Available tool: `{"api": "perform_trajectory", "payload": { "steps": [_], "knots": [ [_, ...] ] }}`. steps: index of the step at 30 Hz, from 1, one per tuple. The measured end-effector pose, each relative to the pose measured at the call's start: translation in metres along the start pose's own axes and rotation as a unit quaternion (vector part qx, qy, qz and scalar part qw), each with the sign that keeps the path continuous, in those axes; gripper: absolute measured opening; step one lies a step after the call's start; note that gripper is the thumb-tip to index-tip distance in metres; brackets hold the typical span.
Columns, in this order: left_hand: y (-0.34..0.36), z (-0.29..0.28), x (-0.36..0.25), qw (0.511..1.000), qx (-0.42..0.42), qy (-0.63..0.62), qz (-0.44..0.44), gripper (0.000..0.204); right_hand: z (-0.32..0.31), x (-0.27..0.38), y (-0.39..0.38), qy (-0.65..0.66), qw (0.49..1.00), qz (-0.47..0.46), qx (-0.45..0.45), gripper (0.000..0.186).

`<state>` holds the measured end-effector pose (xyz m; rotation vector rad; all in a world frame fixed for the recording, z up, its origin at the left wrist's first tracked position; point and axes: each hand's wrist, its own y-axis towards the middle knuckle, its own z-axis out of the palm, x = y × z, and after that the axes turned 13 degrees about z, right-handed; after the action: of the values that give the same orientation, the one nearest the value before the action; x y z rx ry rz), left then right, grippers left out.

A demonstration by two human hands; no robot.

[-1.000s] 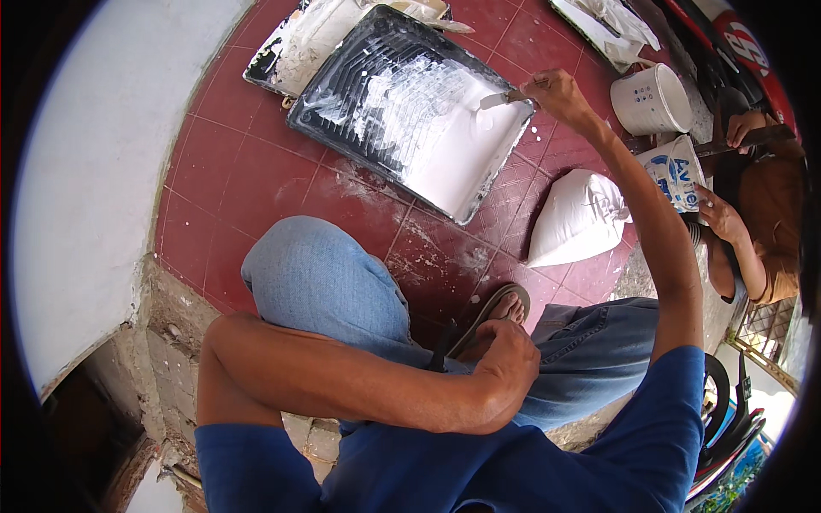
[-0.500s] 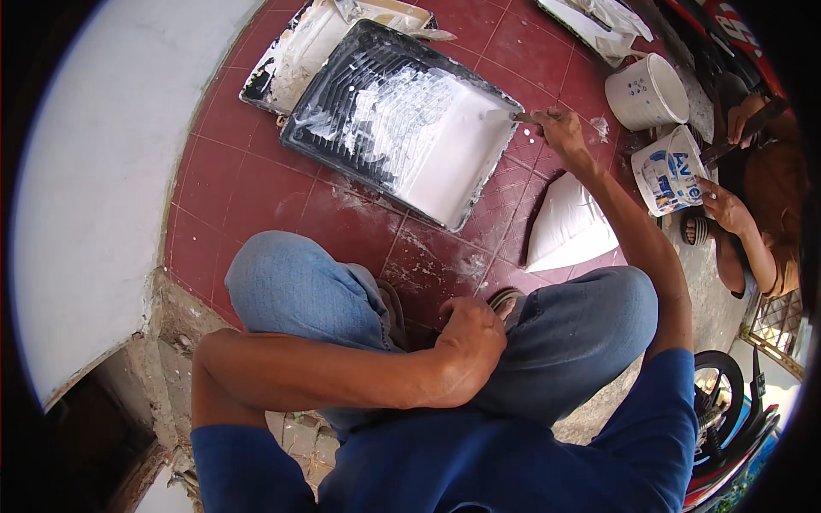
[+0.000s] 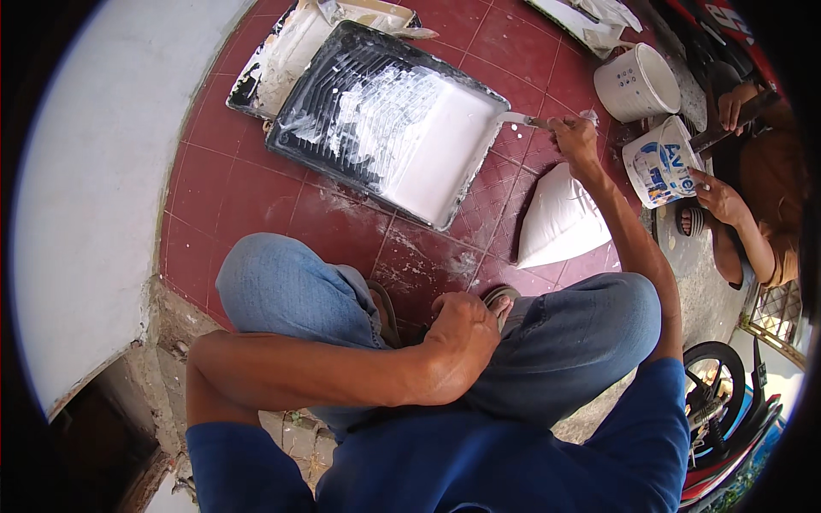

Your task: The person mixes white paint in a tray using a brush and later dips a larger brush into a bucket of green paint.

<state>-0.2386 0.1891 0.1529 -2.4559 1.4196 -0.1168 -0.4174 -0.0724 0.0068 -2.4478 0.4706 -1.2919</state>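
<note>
My right hand [image 3: 575, 141] is closed around the handle of a putty knife [image 3: 516, 117]. The knife's blade is coated white and is over the right rim of a black ribbed paint tray [image 3: 318, 84]. Smooth white paint [image 3: 434, 167] fills the tray's right end, and streaks of it cover the ribs. My left hand [image 3: 469, 329] hangs between my knees, bent at the wrist with its back up; its fingertips are hidden. Near my right forearm lies a white bag [image 3: 560, 221] on the tiles.
Behind the tray sits another paint-crusted tray [image 3: 256, 73]. White buckets [image 3: 637, 83] stand at the right, where a co-worker's hand [image 3: 723, 201] touches the printed bucket [image 3: 657, 167]. A white wall [image 3: 111, 188] bounds the left. A motorcycle wheel [image 3: 714, 389] shows at lower right.
My right hand has drawn the putty knife back from above the wet paint to the tray's right rim. The view has shifted slightly; my left hand keeps its pose.
</note>
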Motion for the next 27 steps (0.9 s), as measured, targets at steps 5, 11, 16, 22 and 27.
{"api": "perform_trajectory", "payload": {
  "steps": [5,11,16,22,27],
  "knots": [
    [0.003,0.003,-0.004,1.000,0.019,0.019,0.004,0.016,-0.019,0.012,-0.010,0.007,0.998,-0.056,0.037,0.022],
    [0.004,0.005,-0.006,1.000,0.009,0.014,0.008,0.017,-0.001,-0.002,-0.023,-0.013,0.988,-0.124,0.092,0.027],
    [0.003,0.002,-0.004,0.999,0.029,0.007,0.029,0.021,0.014,-0.023,-0.026,-0.055,0.975,-0.211,0.044,0.026],
    [0.006,-0.001,0.001,0.997,0.064,0.000,0.053,0.025,0.016,-0.053,-0.018,-0.108,0.945,-0.308,-0.008,0.024],
    [0.003,-0.006,0.004,0.997,0.063,-0.002,0.055,0.024,0.004,-0.048,-0.035,-0.152,0.954,-0.257,-0.027,0.025]
  ]
}}
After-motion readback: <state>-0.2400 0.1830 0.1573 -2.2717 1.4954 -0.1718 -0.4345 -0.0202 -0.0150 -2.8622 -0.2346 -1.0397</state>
